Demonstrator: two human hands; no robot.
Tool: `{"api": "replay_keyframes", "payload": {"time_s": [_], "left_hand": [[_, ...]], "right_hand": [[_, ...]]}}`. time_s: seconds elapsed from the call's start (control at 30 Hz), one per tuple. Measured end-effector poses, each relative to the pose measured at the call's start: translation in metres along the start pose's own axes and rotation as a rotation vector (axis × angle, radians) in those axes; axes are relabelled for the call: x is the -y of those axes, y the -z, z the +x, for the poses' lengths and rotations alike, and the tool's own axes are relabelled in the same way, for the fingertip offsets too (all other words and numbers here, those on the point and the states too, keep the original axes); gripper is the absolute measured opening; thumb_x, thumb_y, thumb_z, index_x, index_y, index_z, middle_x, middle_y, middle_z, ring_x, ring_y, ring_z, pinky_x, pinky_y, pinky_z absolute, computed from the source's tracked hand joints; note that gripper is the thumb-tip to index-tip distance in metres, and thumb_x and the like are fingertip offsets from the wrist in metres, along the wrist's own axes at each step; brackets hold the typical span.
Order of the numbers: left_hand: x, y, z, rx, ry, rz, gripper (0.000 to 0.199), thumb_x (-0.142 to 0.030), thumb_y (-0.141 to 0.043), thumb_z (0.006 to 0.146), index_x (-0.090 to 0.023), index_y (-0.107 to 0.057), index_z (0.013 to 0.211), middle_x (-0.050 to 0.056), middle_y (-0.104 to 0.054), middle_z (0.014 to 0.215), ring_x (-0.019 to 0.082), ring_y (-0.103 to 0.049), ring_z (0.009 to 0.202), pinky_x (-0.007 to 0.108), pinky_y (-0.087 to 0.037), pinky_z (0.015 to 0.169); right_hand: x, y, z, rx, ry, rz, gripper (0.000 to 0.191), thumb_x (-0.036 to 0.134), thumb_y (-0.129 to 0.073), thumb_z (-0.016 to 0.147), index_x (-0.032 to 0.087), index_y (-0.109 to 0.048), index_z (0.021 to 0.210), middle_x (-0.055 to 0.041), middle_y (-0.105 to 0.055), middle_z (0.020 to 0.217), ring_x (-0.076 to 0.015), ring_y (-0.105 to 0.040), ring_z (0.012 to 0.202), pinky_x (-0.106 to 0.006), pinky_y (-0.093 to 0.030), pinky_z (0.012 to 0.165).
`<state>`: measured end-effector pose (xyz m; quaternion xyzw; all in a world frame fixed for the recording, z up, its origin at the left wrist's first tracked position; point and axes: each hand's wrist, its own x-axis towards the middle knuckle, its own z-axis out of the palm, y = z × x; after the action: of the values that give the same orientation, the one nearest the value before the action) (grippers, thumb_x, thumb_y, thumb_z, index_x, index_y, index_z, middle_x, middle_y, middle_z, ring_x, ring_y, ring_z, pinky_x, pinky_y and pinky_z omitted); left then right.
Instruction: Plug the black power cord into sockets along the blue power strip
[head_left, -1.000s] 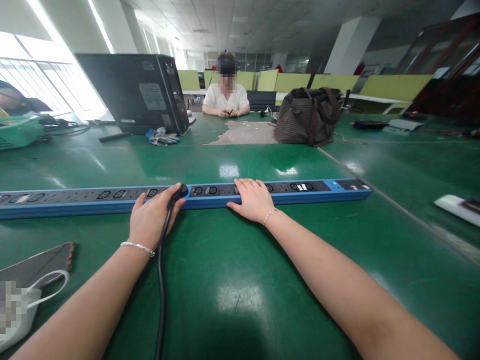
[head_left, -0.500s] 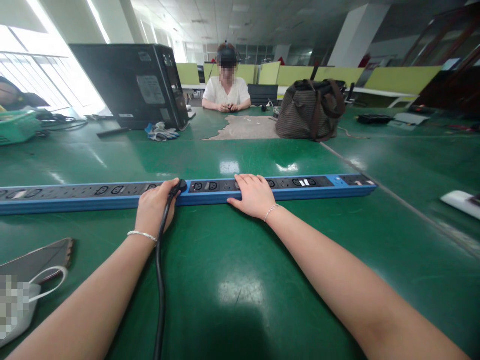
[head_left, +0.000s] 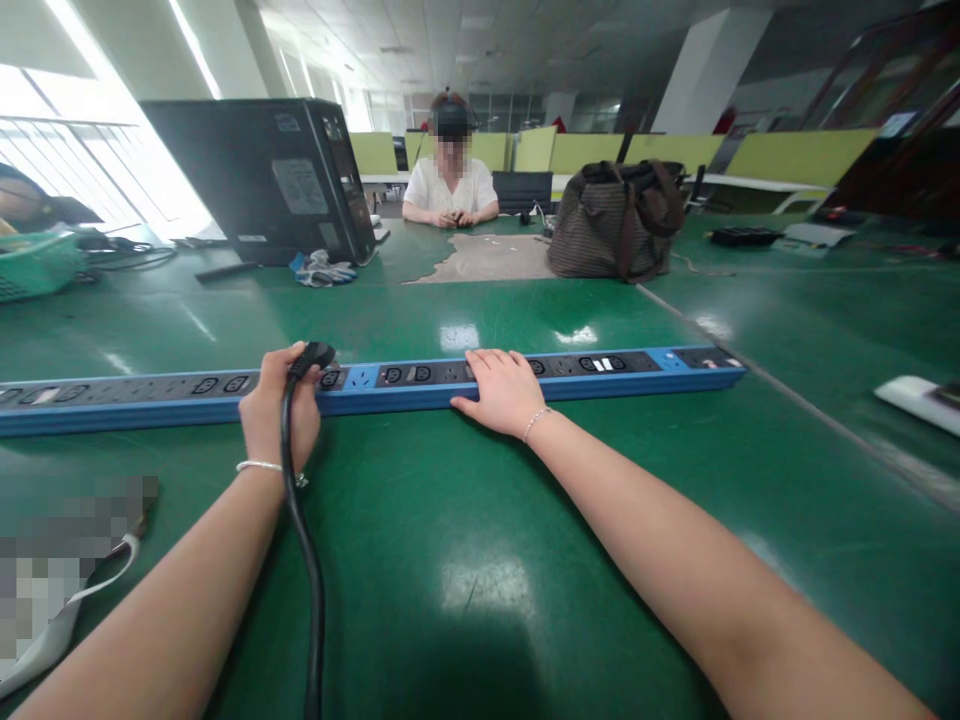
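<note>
Over green tabletop (head_left: 405, 500) | left fingers (head_left: 283, 356) clamped on black plug (head_left: 318, 353) | right fingers (head_left: 491, 362) clamped on blue strip (head_left: 405, 400) | lime partitions (head_left: 799, 158) beyond

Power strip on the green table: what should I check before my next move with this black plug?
1. Black plug held in left hand: ok.
2. Power strip steadied: ok, right hand rests across it.
3. Blue socket uncovered: ok, the plug is off to its left.
4. Plug's pins lined up with a socket: cannot tell, too unclear.
5. Cord's far end: cannot tell, it leaves the view.
</note>
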<state>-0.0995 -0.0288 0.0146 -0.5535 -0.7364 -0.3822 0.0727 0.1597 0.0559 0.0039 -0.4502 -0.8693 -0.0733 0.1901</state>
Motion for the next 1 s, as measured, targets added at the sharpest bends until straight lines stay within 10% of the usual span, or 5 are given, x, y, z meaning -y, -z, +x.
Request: {"api": "replay_keyframes", "payload": {"time_s": [0.4,1.0], "left_hand": [[-0.095,-0.032,0.010,0.144,-0.148,-0.196,0.030,-0.032,-0.056,0.079,-0.028,-0.065,0.107,-0.002,-0.071,0.102,0.017,-0.064,0.098,0.027,-0.046,0.089],[-0.095,-0.057,0.004,0.152,-0.160,-0.046,0.031,-0.038,-0.052,0.082,-0.029,-0.063,0.109,0.000,-0.070,0.105,0.019,-0.065,0.095,0.028,-0.046,0.084]], "right_hand": [[0.000,-0.001,0.000,-0.017,0.002,0.012,0.070,0.056,-0.056,0.079,0.013,-0.045,0.132,-0.0135,-0.054,0.131,-0.0272,-0.045,0.121,-0.045,-0.027,0.105],[0.000,-0.001,-0.001,-0.016,0.003,0.014,0.068,0.057,-0.055,0.080,0.013,-0.045,0.131,-0.0147,-0.054,0.131,-0.0276,-0.045,0.120,-0.044,-0.027,0.104]]}}
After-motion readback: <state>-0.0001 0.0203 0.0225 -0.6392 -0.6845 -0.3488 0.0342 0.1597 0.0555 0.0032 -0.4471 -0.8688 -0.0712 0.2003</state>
